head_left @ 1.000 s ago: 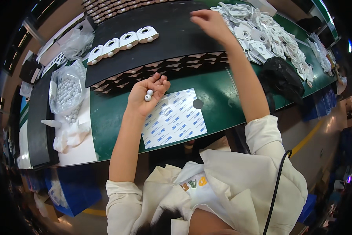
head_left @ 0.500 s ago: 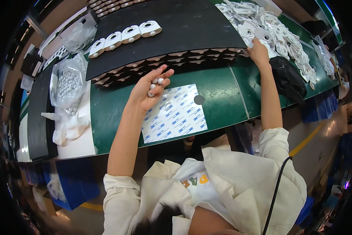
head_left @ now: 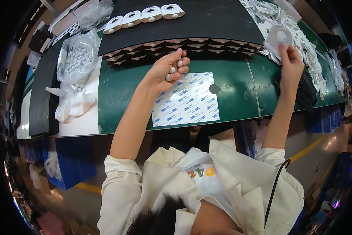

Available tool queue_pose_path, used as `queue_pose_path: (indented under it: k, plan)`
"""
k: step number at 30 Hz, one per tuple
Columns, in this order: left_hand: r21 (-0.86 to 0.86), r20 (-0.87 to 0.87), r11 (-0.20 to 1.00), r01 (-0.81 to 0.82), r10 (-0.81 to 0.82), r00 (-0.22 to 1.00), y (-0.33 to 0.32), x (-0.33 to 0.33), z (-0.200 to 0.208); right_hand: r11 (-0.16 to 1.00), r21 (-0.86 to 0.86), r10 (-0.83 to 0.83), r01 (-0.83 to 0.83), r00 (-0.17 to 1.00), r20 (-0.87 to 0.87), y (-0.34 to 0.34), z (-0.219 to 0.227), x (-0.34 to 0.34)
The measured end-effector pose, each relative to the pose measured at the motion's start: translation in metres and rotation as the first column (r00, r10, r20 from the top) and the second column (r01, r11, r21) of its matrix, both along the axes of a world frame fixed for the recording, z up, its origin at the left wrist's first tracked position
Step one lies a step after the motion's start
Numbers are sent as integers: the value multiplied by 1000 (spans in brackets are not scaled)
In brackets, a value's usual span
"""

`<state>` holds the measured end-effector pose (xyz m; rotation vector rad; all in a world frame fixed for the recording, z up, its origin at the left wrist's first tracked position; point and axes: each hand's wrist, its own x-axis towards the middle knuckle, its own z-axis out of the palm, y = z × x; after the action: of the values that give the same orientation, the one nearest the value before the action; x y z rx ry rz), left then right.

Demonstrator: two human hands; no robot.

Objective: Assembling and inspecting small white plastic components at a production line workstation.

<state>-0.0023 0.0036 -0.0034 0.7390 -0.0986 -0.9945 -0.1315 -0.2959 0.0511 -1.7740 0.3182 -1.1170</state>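
Note:
Several small white balls [head_left: 172, 70] rest in the curled fingers of my left hand [head_left: 163, 73], palm turned up, close to the front edge of the black stacked sheets [head_left: 215, 25]. Pinched between the thumb and fingers of my right hand [head_left: 292, 67] is a white plastic part [head_left: 277, 37] with a round middle, blurred by motion. It is in front of a heap of similar white parts [head_left: 310, 53] at the right. On the top black sheet stands a row of white parts [head_left: 151, 14], each with a round hole and a white ball at its front.
A white sheet with blue print [head_left: 185, 102] lies on the green table [head_left: 123, 94], a grey disc [head_left: 214, 89] at its edge. To the left are a clear bag of white balls [head_left: 77, 58], a nozzle-tipped bottle [head_left: 56, 91] and crumpled white material [head_left: 76, 107]. A black bag [head_left: 306, 94] lies right.
My right hand has lifted a white plastic part off the heap and drawn it nearer. My left hand still holds the balls, its fingers a little more curled. The whole view has shifted.

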Motion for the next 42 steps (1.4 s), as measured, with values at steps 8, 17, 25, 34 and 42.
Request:
queue_pose_path:
  k: [8, 17, 25, 34, 42]
  plan:
    - [4, 111, 1000, -26, 25, 993, -3, 0, 2, 677, 332, 736, -657, 590, -333, 137, -49, -4]
    - [-105, 202, 994, -36, 56, 978, -2, -3, 8, 680, 276, 728, -679, 580, -365, 157, -67, 6]
    - [-132, 262, 991, -27, 62, 963, -2, -1, 8, 733, 195, 672, -652, 648, -357, 156, -65, 7]
    - [19, 196, 986, -164, 157, 968, -2, 0, 10, 694, -224, 560, -685, 708, -431, 163, -66, 4]
    - [-22, 240, 993, -114, 116, 964, -3, -3, 11, 571, 521, 753, -635, 658, -24, 142, -67, 12]
